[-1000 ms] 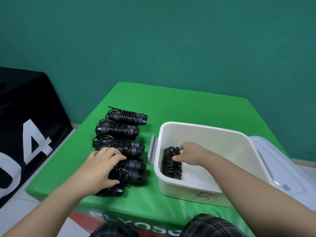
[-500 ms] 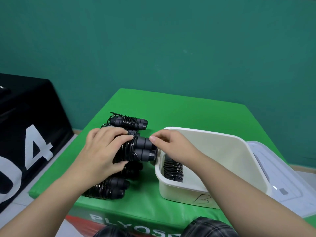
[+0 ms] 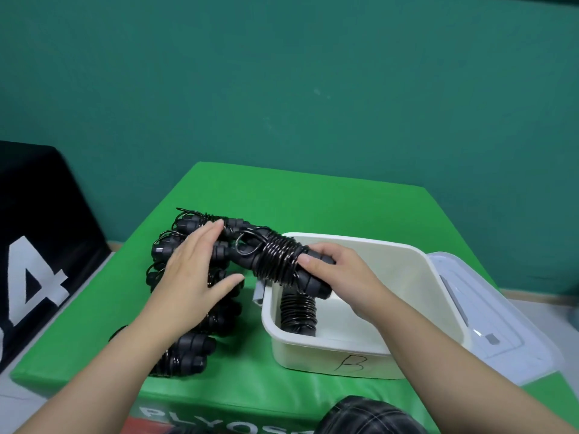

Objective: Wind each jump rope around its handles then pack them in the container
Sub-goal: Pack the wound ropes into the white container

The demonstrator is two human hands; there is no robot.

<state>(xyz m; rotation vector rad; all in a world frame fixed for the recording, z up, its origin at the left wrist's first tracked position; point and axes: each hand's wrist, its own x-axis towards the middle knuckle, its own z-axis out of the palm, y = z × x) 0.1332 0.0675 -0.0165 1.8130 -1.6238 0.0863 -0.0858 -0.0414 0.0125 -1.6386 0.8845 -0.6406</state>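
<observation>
**Second wound rope going over the container's rim**

My left hand (image 3: 191, 277) is spread wide, fingers straight and holding nothing, hovering over the row of wound jump ropes (image 3: 188, 352) waiting along the left edge of the green surface (image 3: 313, 198). Just right of it, the wound rope (image 3: 275, 261) I am packing hangs tilted across the container's left rim, its far end toward the row and its near end in my right hand (image 3: 332, 270), whose fingers curl round the handles. Below it, one packed rope (image 3: 296, 311) lies against the left wall of the white container (image 3: 360, 346), which sits at the surface's right side and is marked with a B.

To do this well, I think I should turn the bundle parallel to the packed one and lower it just beside it, gripping the handles rather than the coils so the winding does not slip loose.

A clear lid (image 3: 488, 314) lies beside the container on the right. A black box (image 3: 40, 245) with a white numeral stands off the left edge, and a teal wall (image 3: 282, 89) rises behind.
</observation>
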